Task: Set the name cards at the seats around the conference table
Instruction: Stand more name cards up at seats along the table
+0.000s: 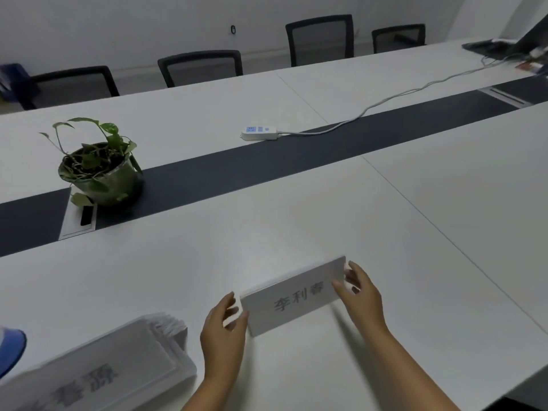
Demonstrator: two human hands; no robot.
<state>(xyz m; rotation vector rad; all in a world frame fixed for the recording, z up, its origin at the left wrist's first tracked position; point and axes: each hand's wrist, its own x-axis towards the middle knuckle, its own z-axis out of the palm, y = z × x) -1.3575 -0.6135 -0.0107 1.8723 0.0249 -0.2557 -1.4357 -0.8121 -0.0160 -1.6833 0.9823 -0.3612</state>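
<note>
Pinching the name card [293,298] — left hand [224,327], right hand [360,295] — beside the stack of cards [118,363].

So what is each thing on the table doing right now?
name card: upright, held at both ends
left hand: pinching card's left end
right hand: pinching card's right end
stack of cards: lying flat
plant: upright
power strip: nothing plugged in

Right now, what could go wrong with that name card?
The name card is held only by its ends, left hand and right hand, so it might tip over when let go. The stack of cards lies near the left forearm; a nudge could perhaps shift it.
</note>
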